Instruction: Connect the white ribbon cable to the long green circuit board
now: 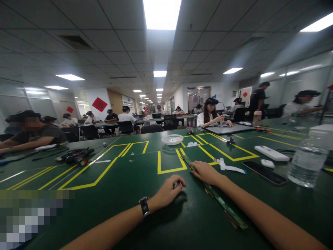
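A long, narrow green circuit board (221,200) lies slantwise on the green table, running from the middle toward the near right. My right hand (206,172) is over its far part with the fingers closed around the strip; the fingertips are partly hidden. Left of the board, my left hand (170,191) hovers just over the tabletop, fingers loosely curled and the thumb apart from them. Nothing shows in it, and it does not touch the board. A dark watch (144,207) is on the left wrist.
Beyond the hands sit a white basket (172,140) and white scraps (193,144). To the right are a white ribbon cable (232,168), a phone (264,172), a white case (271,153) and a water bottle (308,159). Black gear (75,157) lies left. A person (210,116) sits opposite.
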Available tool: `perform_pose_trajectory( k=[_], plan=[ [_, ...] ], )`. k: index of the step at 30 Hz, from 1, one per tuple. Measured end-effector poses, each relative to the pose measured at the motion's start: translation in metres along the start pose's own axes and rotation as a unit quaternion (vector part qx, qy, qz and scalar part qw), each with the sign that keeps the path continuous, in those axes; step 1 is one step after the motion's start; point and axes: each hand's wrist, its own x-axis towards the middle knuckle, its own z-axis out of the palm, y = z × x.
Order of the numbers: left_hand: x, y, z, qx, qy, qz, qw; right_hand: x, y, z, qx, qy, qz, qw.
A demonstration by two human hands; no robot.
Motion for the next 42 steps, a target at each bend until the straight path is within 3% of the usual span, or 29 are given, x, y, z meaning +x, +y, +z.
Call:
perform_pose_trajectory(
  k=[3,6,11,16,19,23,31,37,42],
  plan=[
    [0.000,0.000,-0.001,-0.001,-0.002,-0.001,1.000,0.000,-0.006,0.001,-0.030,0.012,0.081,0.996],
    [0.000,0.000,-0.001,0.001,-0.002,-0.003,1.000,-0.001,-0.006,0.000,-0.058,-0.020,0.145,0.988],
    [0.000,0.001,-0.001,0.000,-0.012,-0.007,1.000,-0.001,-0.006,-0.004,-0.051,-0.058,0.152,0.985],
    [0.000,0.001,-0.002,-0.008,-0.022,-0.015,1.000,0.000,-0.003,-0.005,0.032,-0.074,0.166,0.983],
    [0.000,-0.001,0.000,-0.014,-0.023,-0.013,1.000,0.001,0.000,-0.003,0.056,-0.073,0.155,0.984],
    [0.002,-0.007,0.002,-0.017,-0.015,-0.014,1.000,0.002,-0.005,-0.003,0.002,-0.036,0.115,0.993],
    [0.004,-0.007,-0.001,-0.121,-0.015,-0.073,0.990,0.001,-0.040,-0.015,-0.048,-0.012,0.114,0.992],
    [0.010,-0.021,0.001,-0.218,0.027,-0.087,0.972,-0.004,-0.069,-0.021,0.051,0.038,0.048,0.997],
    [0.013,-0.033,0.006,-0.280,0.101,-0.112,0.948,-0.007,-0.080,-0.021,0.170,0.071,0.003,0.983]
  ],
)
